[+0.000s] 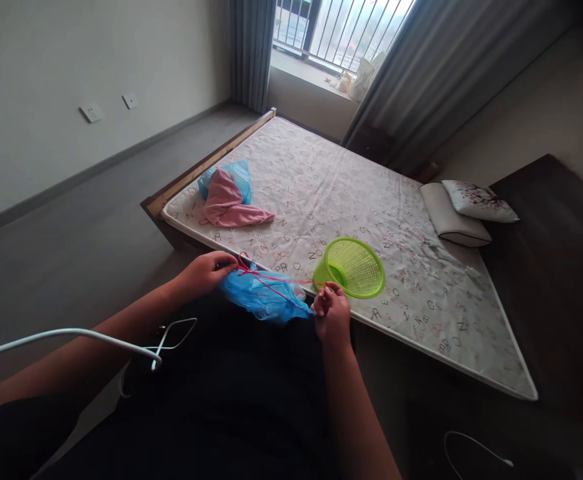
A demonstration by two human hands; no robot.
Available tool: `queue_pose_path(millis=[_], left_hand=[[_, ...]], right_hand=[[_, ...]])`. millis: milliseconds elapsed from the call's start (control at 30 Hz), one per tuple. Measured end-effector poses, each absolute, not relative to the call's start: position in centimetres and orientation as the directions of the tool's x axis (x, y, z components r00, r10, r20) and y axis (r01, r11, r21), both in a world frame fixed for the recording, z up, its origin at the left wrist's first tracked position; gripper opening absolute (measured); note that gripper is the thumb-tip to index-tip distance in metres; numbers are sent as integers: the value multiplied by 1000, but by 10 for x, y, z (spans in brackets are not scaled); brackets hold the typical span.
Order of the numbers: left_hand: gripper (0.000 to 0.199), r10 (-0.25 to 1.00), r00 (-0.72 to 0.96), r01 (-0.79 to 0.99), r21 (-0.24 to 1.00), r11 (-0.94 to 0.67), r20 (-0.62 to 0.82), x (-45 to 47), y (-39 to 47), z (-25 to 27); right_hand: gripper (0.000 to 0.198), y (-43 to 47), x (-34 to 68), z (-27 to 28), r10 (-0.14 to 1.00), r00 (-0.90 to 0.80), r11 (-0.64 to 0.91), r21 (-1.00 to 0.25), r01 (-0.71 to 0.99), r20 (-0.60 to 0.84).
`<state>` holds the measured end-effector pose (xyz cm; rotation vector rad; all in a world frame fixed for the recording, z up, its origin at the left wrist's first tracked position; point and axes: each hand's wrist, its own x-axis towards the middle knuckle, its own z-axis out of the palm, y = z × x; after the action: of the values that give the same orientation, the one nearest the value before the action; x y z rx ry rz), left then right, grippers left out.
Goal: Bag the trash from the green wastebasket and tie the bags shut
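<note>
A blue plastic bag [266, 299] with red drawstrings [270, 279] is stretched between my two hands, in front of my body at the mattress edge. My left hand [206, 272] pinches the red string at the bag's left end, where a small loop sticks up. At the other end, my right hand [332, 312] has its fingers closed on the string and a gathered corner of the bag. Just beyond the right hand, a green mesh wastebasket [355, 267] rests tilted on the mattress, its opening facing right and toward me.
The patterned mattress [316, 180] lies on a wooden bed frame [211, 157]. A pink cloth [224, 203] partly covers another blue plastic bag [238, 175]. Two pillows [454, 217] [481, 200] lie at the right. A white cable [71, 331] crosses near my left forearm.
</note>
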<state>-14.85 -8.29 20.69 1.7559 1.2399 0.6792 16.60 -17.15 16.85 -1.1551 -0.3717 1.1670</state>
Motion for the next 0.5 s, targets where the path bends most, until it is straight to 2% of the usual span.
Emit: queue_pose_path(millis=[67, 167, 233, 300, 367, 433, 500], left_hand=[[32, 937, 350, 319, 941, -114, -5, -150, -80, 211], [20, 955, 289, -24, 996, 83, -73, -152, -76, 219], [15, 952, 256, -277, 931, 237, -166, -155, -75, 226], [17, 941, 266, -424, 851, 309, -209, -158, -75, 232], [27, 930, 302, -445, 831, 333, -211, -161, -76, 234], [31, 921, 325, -388, 858, 337, -214, -165, -76, 232], [24, 915, 335, -329, 883, 336, -224, -171, -76, 230]], right_hand=[[40, -172, 174, 173, 893, 320, -138, -869, -475, -317], [33, -175, 189, 180, 907, 343, -56, -876, -478, -245], [30, -177, 201, 185, 892, 411, 58, -853, -519, -189], [29, -181, 212, 192, 871, 463, 130, -830, -543, -166], [31, -185, 219, 199, 862, 481, 151, -826, -544, -159], [35, -187, 223, 204, 872, 464, 125, -847, -517, -155], [39, -186, 223, 207, 880, 453, 76, -900, -429, -141]])
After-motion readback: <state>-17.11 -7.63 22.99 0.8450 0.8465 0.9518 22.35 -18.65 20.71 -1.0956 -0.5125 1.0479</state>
